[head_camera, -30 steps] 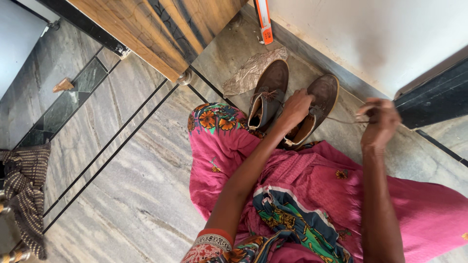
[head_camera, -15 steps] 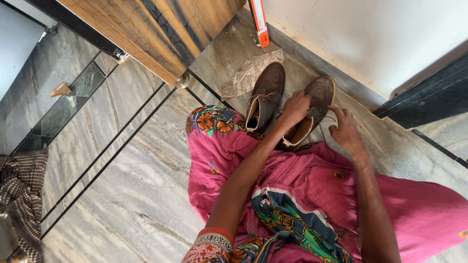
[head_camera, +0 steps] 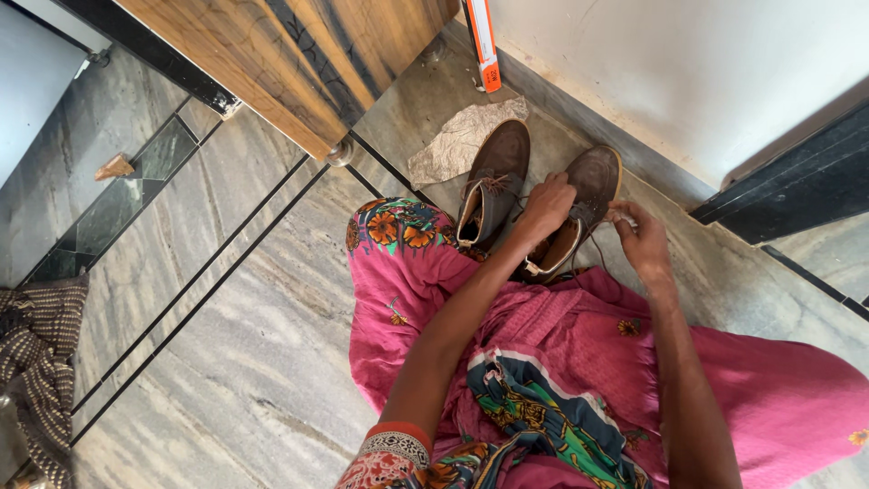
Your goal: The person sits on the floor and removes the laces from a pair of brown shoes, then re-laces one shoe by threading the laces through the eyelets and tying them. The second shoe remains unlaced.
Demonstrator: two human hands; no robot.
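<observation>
Two brown lace-up boots stand on the stone floor in front of my pink patterned skirt. The left boot stands alone, laces tied. My left hand rests on the tongue and eyelets of the right boot. My right hand is just beside that boot, fingers pinched on its thin brown lace near the eyelets. The boot's opening is partly hidden by my left hand.
A crumpled sheet of paper lies behind the boots. A wooden door stands ajar to the upper left, an orange and white stick leans on the white wall. A brown woven cloth lies at far left.
My right hand, which was holding the lace pulled out far to the right, has come back in to the right boot. My left hand has stayed on that boot.
</observation>
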